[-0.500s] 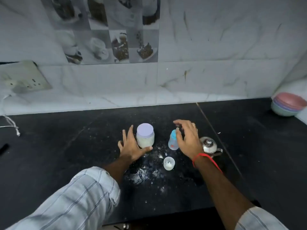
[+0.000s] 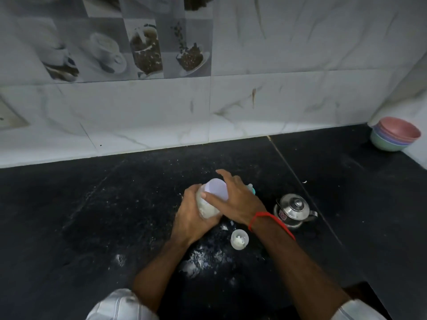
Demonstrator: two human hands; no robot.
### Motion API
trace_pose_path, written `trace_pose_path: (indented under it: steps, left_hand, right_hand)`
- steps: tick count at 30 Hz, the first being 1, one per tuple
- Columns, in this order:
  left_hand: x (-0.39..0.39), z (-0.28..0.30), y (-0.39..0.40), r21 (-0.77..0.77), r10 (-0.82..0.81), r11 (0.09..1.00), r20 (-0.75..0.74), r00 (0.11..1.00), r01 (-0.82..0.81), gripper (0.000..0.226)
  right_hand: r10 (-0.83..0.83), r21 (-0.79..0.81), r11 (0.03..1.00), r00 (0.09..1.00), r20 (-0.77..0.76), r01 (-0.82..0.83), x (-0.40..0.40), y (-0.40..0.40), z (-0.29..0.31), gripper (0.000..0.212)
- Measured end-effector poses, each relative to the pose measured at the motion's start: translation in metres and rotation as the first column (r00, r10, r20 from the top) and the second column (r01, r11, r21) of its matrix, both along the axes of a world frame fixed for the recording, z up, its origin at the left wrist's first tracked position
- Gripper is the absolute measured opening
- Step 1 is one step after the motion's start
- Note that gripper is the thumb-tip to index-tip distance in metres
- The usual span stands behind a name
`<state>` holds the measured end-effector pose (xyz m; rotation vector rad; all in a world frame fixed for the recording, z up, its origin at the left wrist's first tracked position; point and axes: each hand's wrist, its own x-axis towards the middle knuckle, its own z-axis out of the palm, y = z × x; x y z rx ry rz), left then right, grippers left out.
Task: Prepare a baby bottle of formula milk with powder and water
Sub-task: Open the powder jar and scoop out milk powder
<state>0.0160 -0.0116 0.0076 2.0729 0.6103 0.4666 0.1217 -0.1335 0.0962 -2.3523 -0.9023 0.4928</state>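
Note:
A clear jar of white powder (image 2: 208,207) with a lilac lid (image 2: 217,188) is tilted over the black counter. My left hand (image 2: 193,218) is wrapped around the jar's body. My right hand (image 2: 233,196) lies over the lid, thumb on its near edge. The baby bottle (image 2: 251,189) with its blue collar stands just behind my right hand and is mostly hidden. Its small clear cap (image 2: 239,239) sits upside down on the counter in front of my right wrist.
A small steel kettle (image 2: 293,210) stands right of my right wrist. Spilled white powder (image 2: 201,259) lies on the counter (image 2: 92,227) between my forearms. Stacked pastel bowls (image 2: 395,133) sit in the far right corner against the tiled wall.
My left hand has closed on the powder jar and tilted it. My right hand has moved left from the baby bottle onto the jar's lid.

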Motion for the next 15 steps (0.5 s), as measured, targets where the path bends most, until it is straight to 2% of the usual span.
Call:
trace_pose_path:
  steps: [3,5,7,11,15]
  left_hand:
    - [-0.011,0.017,-0.015,0.104,0.012,0.995,0.004,1.0,-0.012,0.098]
    - [-0.016,0.026,-0.018,0.072,0.025,0.997,0.018,1.0,-0.026,0.094]
    - [-0.02,0.035,-0.019,0.021,0.004,1.0,0.008,1.0,-0.004,0.083]
    - [-0.029,0.047,-0.027,0.0,-0.023,1.0,-0.013,1.0,0.023,0.083]
    - [-0.038,0.059,-0.032,-0.026,-0.028,0.999,-0.03,0.999,0.028,0.08]
  right_hand:
    - [0.11,-0.134,0.987,0.987,0.121,-0.094,-0.003,0.013,-0.003,0.069]
    - [0.094,-0.091,0.993,0.947,0.306,-0.07,-0.007,0.017,-0.007,0.072]
    - [0.077,-0.025,0.997,0.906,0.416,-0.073,-0.007,0.017,-0.009,0.078]
    - [0.103,0.146,0.971,0.885,0.454,-0.188,-0.002,0.006,-0.014,0.061]
    - [0.136,0.306,0.905,0.883,0.45,-0.296,-0.005,-0.006,-0.011,0.048]
